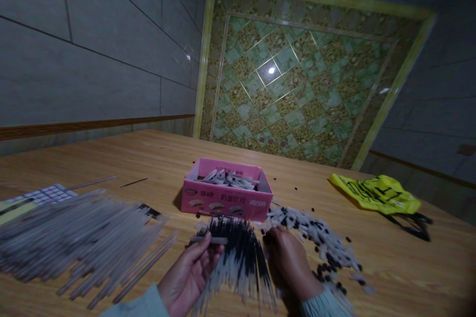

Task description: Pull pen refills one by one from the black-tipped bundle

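My left hand [193,270], palm up, pinches a short translucent plastic tube [219,240] between thumb and fingers. Just beyond and beneath it lies a fanned bundle of thin sticks [238,247], black at the far ends and pale toward me. To the right of that bundle, my right hand [292,260] rests low over the table with its fingers curled under; whatever they grip is hidden. It is close to a scattered heap of small clear tubes [320,233] and loose black plugs [329,265].
A pink cardboard box [223,202] holding many similar small pieces stands behind the bundle. Long clear tubes [74,237] are piled at left, near a checked cloth [55,193]. A yellow plastic bag [379,195] with black straps lies at right on the wooden table [148,153].
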Action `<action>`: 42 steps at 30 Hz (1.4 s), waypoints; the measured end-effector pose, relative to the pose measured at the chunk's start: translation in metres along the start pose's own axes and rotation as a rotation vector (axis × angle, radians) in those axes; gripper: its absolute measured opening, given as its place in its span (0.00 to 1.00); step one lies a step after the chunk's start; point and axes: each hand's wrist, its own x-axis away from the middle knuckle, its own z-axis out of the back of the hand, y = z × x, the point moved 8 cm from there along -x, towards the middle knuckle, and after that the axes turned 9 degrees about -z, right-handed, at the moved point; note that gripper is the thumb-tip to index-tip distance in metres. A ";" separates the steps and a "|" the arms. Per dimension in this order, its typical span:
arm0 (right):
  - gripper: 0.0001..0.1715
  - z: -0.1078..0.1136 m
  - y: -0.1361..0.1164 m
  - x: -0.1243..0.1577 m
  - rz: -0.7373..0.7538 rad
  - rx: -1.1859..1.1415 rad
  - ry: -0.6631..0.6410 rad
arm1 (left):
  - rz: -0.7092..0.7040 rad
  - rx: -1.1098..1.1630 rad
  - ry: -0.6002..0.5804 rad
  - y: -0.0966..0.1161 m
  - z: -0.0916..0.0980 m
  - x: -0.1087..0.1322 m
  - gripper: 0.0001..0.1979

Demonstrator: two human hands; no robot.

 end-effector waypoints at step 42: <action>0.17 -0.023 -0.071 0.052 -0.288 -1.670 -0.420 | -0.087 -0.260 -0.193 -0.001 -0.010 0.004 0.06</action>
